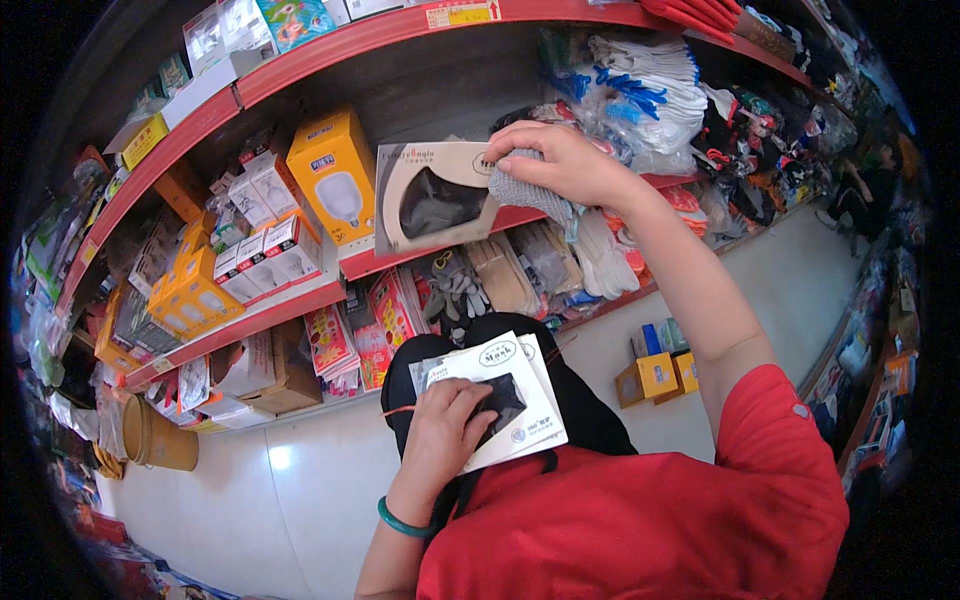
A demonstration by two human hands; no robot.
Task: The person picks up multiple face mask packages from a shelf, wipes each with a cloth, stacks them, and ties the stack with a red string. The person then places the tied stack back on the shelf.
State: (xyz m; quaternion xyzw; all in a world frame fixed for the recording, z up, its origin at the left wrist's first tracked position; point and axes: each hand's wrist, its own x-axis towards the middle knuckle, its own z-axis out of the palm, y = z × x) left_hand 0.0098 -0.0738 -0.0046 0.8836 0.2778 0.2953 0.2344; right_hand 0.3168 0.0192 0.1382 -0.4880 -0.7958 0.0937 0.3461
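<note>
My right hand grips a folded grey cloth at the right edge of an upright cream mask package. That package has a dark see-through window and stands at the front edge of the red-edged shelf. Over my lap, my left hand holds down a small stack of white mask packages, fingers and thumb across the dark window of the top one. Both packages bear writing.
Yellow bulb boxes and white LED bulb boxes line the shelf at left. White gloves are piled at right, with more gloves below. Yellow boxes and a tan bucket stand on the tiled floor.
</note>
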